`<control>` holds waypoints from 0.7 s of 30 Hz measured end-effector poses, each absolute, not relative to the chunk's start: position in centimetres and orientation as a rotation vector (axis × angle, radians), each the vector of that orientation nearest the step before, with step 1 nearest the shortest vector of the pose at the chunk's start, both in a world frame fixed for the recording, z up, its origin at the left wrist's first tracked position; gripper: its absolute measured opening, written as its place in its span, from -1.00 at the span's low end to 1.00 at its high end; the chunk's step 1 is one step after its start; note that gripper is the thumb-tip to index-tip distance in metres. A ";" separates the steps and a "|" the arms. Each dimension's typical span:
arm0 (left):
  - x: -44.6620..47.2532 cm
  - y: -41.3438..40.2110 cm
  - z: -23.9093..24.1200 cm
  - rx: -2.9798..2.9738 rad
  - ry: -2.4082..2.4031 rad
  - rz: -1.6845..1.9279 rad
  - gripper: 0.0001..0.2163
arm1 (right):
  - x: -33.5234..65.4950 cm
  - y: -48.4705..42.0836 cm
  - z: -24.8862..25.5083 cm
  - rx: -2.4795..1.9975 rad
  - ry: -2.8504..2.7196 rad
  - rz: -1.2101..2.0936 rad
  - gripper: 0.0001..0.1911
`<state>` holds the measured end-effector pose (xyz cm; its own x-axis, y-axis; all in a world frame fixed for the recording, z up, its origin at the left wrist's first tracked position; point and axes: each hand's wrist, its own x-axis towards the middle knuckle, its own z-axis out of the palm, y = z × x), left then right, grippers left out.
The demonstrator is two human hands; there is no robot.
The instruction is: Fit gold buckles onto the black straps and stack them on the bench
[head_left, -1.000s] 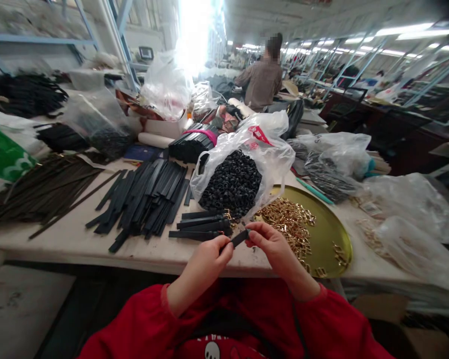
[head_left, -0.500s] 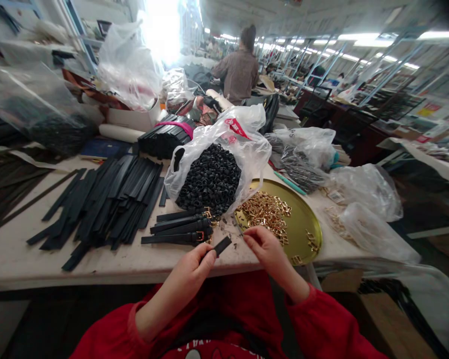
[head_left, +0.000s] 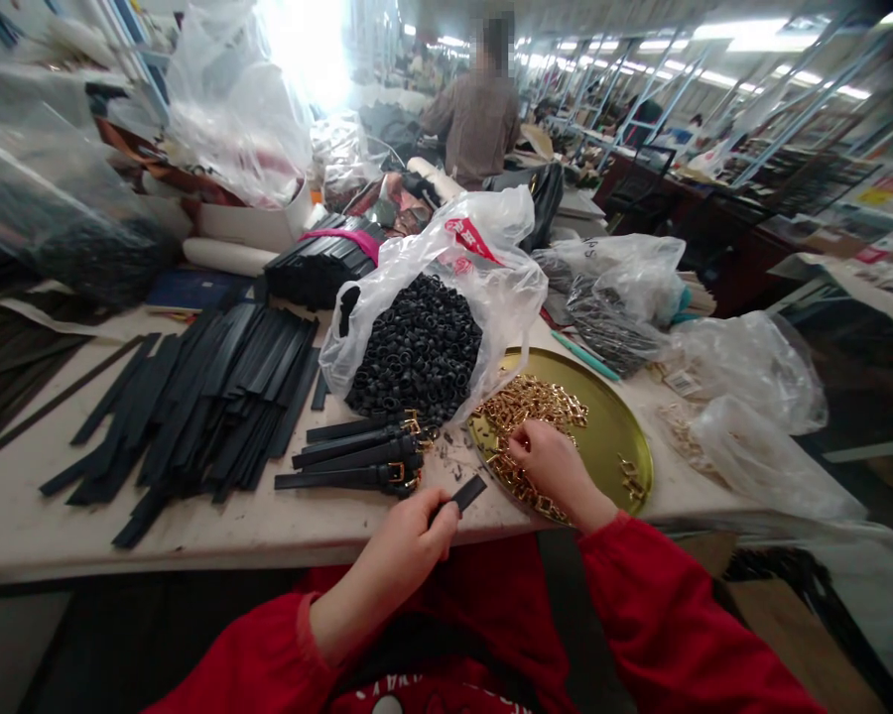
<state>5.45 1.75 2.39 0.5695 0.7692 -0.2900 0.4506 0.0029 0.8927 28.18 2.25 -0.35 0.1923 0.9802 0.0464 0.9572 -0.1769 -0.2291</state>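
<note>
My left hand [head_left: 415, 535] is closed around a short black strap [head_left: 469, 492], whose free end sticks out to the right past the thumb. My right hand [head_left: 555, 466] is over the pile of gold buckles [head_left: 540, 400] on a round gold-coloured tray [head_left: 602, 416]. Its fingers are drawn together in a pinch at the buckles; what lies between the fingertips is hidden. Left of the tray lie several black straps with gold buckles fitted [head_left: 357, 458]. Behind them an opened plastic bag [head_left: 502, 260] holds many small black loops [head_left: 417, 342].
A spread stack of black straps [head_left: 215, 397] covers the table's left part. A bundle tied with a pink band [head_left: 342, 238] lies behind it. A teal pen-like tool [head_left: 584, 355] and clear plastic bags [head_left: 751, 377] are at right. A person [head_left: 480, 124] stands farther back.
My right hand has moved from the tray's near-left edge onto the buckle pile. My left hand, still holding the strap, has shifted slightly right. The camera view has shifted a little.
</note>
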 end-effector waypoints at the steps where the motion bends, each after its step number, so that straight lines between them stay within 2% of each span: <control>1: 5.9 1.9 2.3 1.652 1.053 0.366 -0.77 | 27.9 1.9 0.1 -2.179 -1.781 0.316 -0.88; 5: 6.9 2.1 1.6 1.650 1.094 0.489 -0.79 | 26.1 0.3 2.2 -1.772 -1.283 1.058 -0.80; 8: 6.8 1.9 1.0 1.525 1.092 0.580 -0.79 | 24.2 -1.0 3.0 -1.564 -0.965 1.301 -0.75; 14: 6.3 0.5 1.5 1.448 1.042 0.702 -0.79 | 19.7 -3.2 2.3 -1.338 -0.801 1.319 -0.75; 21: 5.1 -1.3 2.9 1.737 1.168 0.693 -0.82 | 17.4 -4.2 1.7 -1.407 -0.900 1.119 -0.83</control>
